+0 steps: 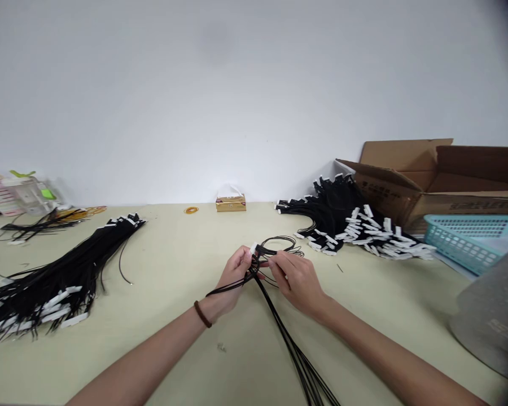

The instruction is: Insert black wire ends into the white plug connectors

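Between my two hands is a bundle of thin black cables (281,327), looped and crossed near its upper end, with a white connector (254,247) there. My left hand (232,279) is closed on the bundle just below that connector, and a loop of cable lies across its wrist side. The fingers of my right hand (297,276) pinch cable at the right of the crossing. Loose loops (281,243) arch behind the hands. From the crossing, the long cable ends run down toward the table's front edge.
Piles of black cables with white connectors lie at left (68,270) and right (334,208). A cardboard box (406,208), a teal basket (461,239) and a grey container (491,316) stand at right. A tissue box (231,203) and rubber bands (191,210) sit by the wall.
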{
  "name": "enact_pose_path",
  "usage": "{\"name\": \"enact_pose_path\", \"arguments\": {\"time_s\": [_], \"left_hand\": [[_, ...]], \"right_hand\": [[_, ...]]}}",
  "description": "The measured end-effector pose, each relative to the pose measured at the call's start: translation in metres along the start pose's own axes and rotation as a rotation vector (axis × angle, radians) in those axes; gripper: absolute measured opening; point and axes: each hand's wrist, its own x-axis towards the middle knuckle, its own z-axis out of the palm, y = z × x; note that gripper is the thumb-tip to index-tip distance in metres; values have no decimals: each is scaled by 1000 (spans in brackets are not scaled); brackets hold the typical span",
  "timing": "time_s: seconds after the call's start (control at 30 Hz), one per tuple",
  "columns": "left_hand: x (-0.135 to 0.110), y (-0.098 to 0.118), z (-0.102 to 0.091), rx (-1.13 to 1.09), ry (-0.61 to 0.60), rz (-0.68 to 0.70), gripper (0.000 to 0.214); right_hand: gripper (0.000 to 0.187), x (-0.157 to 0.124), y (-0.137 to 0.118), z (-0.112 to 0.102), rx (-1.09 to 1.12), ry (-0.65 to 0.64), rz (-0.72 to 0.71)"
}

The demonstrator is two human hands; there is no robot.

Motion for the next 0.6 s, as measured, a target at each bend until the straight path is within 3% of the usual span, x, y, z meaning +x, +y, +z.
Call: {"name": "enact_pose_path", "arguments": {"time_s": [0.6], "left_hand": [[1, -4, -3, 128, -51, 34, 35]], "right_hand": [[20, 1, -1, 1, -107, 81, -96]]}}
